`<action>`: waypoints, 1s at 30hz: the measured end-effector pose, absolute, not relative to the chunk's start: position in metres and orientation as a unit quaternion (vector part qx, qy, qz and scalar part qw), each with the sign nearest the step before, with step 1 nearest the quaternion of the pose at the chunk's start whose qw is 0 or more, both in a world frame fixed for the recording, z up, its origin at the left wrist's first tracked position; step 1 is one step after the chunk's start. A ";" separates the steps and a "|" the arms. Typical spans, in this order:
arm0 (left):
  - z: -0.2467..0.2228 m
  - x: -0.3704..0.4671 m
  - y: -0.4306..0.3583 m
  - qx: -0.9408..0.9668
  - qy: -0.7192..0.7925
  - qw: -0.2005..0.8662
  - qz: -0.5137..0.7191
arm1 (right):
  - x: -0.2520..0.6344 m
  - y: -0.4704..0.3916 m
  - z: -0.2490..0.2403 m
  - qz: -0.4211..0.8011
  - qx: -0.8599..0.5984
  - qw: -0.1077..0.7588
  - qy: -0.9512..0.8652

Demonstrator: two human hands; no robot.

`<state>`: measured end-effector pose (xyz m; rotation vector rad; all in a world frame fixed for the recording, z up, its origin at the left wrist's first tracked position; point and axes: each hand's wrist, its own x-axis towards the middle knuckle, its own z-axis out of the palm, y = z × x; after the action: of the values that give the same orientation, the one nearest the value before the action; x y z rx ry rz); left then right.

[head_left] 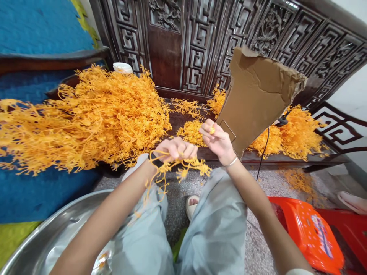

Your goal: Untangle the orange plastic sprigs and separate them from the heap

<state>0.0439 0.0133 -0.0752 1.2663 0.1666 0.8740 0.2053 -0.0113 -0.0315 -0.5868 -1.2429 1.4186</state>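
Observation:
My left hand (176, 149) is closed around a thin orange branched strand (197, 167), whose ends dangle below the fingers over my lap. Just to the right and slightly higher, my right hand (216, 139) has its fingers curled in, with a small yellow-orange piece (212, 130) between them. The hands are apart. A large heap of orange branched strands (114, 114) lies left of my left hand on the dark wooden bench. Behind my hands is a smaller orange pile (191, 131).
A torn cardboard sheet (255, 95) leans against the carved bench back (196, 49). More orange strands (298, 131) lie at the right. A metal basin (37, 233) stands lower left, a red plastic stool (309, 233) lower right. A white container (122, 68) sits behind the heap.

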 end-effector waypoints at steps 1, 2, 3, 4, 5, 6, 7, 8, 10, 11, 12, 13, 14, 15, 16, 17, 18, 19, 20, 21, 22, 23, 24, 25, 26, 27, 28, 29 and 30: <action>-0.074 0.045 0.010 0.579 0.060 0.735 0.347 | 0.209 -0.008 -0.031 0.581 -0.266 0.570 -0.517; -0.071 0.046 0.008 0.583 0.042 0.752 0.304 | 0.213 -0.004 -0.031 0.562 -0.285 0.590 -0.504; -0.068 0.047 0.005 0.582 0.036 0.762 0.283 | 0.217 0.001 -0.033 0.545 -0.305 0.610 -0.487; -0.064 0.049 0.004 0.579 0.035 0.766 0.278 | 0.221 0.006 -0.036 0.529 -0.325 0.628 -0.470; -0.062 0.050 0.003 0.575 0.041 0.766 0.286 | 0.226 0.013 -0.039 0.513 -0.344 0.641 -0.455; -0.059 0.052 0.003 0.569 0.051 0.764 0.299 | 0.231 0.019 -0.044 0.497 -0.364 0.650 -0.446; -0.058 0.053 0.003 0.561 0.061 0.763 0.315 | 0.236 0.026 -0.049 0.478 -0.387 0.650 -0.446; -0.058 0.054 0.004 0.552 0.072 0.762 0.331 | 0.242 0.032 -0.055 0.454 -0.415 0.641 -0.458; -0.060 0.055 0.006 0.534 0.092 0.756 0.367 | 0.253 0.042 -0.066 0.389 -0.494 0.591 -0.506; -0.061 0.055 0.007 0.527 0.101 0.748 0.391 | 0.258 0.046 -0.071 0.347 -0.546 0.547 -0.532; -0.062 0.055 0.008 0.520 0.110 0.736 0.419 | 0.263 0.049 -0.075 0.304 -0.602 0.493 -0.551; -0.064 0.054 0.009 0.515 0.119 0.725 0.442 | 0.268 0.051 -0.079 0.264 -0.652 0.436 -0.561; -0.065 0.054 0.010 0.511 0.130 0.714 0.461 | 0.273 0.053 -0.083 0.233 -0.693 0.385 -0.563; -0.067 0.054 0.011 0.504 0.141 0.702 0.482 | 0.277 0.054 -0.087 0.210 -0.723 0.345 -0.561; -0.068 0.053 0.012 0.495 0.149 0.692 0.503 | 0.281 0.055 -0.090 0.198 -0.741 0.316 -0.558; -0.070 0.054 0.013 0.485 0.154 0.684 0.523 | 0.285 0.055 -0.093 0.196 -0.751 0.301 -0.554; -0.072 0.054 0.015 0.472 0.153 0.678 0.543 | 0.288 0.056 -0.096 0.198 -0.758 0.295 -0.548; -0.073 0.054 0.016 0.457 0.147 0.672 0.564 | 0.291 0.058 -0.099 0.198 -0.766 0.288 -0.540; -0.075 0.054 0.017 0.440 0.138 0.671 0.580 | 0.294 0.059 -0.102 0.199 -0.774 0.283 -0.531; -0.075 0.055 0.017 0.427 0.129 0.676 0.587 | 0.296 0.061 -0.105 0.200 -0.780 0.280 -0.522; -0.075 0.055 0.018 0.413 0.124 0.684 0.588 | 0.298 0.062 -0.107 0.202 -0.785 0.279 -0.515; -0.074 0.055 0.018 0.397 0.124 0.693 0.589 | 0.300 0.064 -0.109 0.203 -0.788 0.280 -0.510; -0.073 0.055 0.018 0.382 0.130 0.702 0.586 | 0.302 0.065 -0.110 0.205 -0.788 0.282 -0.507; -0.071 0.055 0.018 0.369 0.141 0.712 0.581 | 0.303 0.066 -0.111 0.208 -0.786 0.286 -0.507; -0.069 0.054 0.018 0.361 0.155 0.719 0.573 | 0.303 0.067 -0.110 0.210 -0.782 0.293 -0.509; -0.066 0.054 0.018 0.358 0.169 0.724 0.565 | 0.302 0.066 -0.109 0.214 -0.774 0.301 -0.514; -0.065 0.054 0.018 0.360 0.181 0.727 0.557 | 0.301 0.066 -0.107 0.217 -0.764 0.313 -0.520; -0.064 0.053 0.018 0.367 0.188 0.727 0.550 | 0.298 0.064 -0.105 0.220 -0.752 0.327 -0.529; -0.064 0.053 0.018 0.375 0.190 0.724 0.546 | 0.295 0.062 -0.101 0.222 -0.738 0.342 -0.538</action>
<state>0.0532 0.0180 -0.0637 0.8284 0.4184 1.2060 0.2945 0.0624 -0.1011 -1.9179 -1.3981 0.5778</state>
